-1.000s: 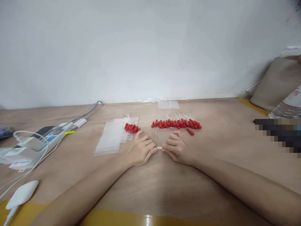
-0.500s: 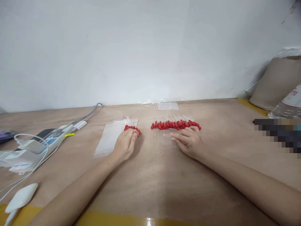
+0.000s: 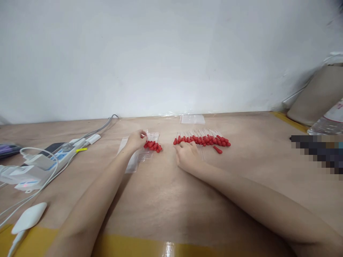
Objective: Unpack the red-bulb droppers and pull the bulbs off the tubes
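My left hand (image 3: 136, 140) is over a stack of clear plastic bags (image 3: 132, 165), fingertips pinched at a bit of red. What they hold is mostly hidden. Right beside those fingers, a small bunch of droppers with red rubber bulbs (image 3: 153, 145) lies on the bags. My right hand (image 3: 188, 156) rests at the left part of a long row of droppers (image 3: 206, 140), their red bulbs side by side and thin clear tubes pointing away. Its fingers are curled down at the bulbs, and their grip is hidden. A single dropper bulb (image 3: 218, 150) lies apart, nearer me.
Another clear bag (image 3: 192, 119) lies by the wall. On the left are a power strip (image 3: 63, 155) with plugs and cables, and a white rounded device (image 3: 29, 217). A plastic bottle (image 3: 328, 121) and a grey-brown container (image 3: 313, 92) stand at the right.
My left hand has moved away from me, uncovering the small bunch of red bulbs. My right hand has shifted left along the row, and one bulb now lies apart at the right.
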A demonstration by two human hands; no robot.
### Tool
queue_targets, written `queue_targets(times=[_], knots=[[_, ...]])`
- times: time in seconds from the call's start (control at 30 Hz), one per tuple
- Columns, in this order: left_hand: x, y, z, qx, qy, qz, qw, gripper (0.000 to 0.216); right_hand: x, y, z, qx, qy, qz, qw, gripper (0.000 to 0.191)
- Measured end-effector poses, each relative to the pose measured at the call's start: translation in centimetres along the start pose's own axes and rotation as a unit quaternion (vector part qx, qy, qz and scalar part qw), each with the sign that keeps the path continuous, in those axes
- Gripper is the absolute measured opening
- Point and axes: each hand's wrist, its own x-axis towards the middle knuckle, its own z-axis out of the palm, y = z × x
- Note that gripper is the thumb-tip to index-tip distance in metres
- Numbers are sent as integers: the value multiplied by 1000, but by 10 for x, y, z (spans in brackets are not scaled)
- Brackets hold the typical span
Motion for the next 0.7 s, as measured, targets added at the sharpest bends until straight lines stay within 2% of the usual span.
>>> queue_targets(times=[0.13, 0.27, 0.43, 0.57, 0.7], knots=[[-2, -2, 8, -3, -12, 14, 1000, 25, -2, -11, 8, -7, -32, -18, 999, 19], [-1, -3, 5, -4, -16, 19, 1000, 38, -10, -10, 9, 28, -32, -12, 999, 35], [-4, 4, -6, 2, 37, 12, 999, 37, -12, -9, 7, 29, -38, -8, 999, 45], [-12, 26, -7, 19, 86, 100, 991, 29, -12, -8, 4, 33, -28, -14, 999, 43], [-17, 61, 7, 66, 0, 182, 981, 27, -19, 0, 0, 50, 0, -35, 998, 38]])
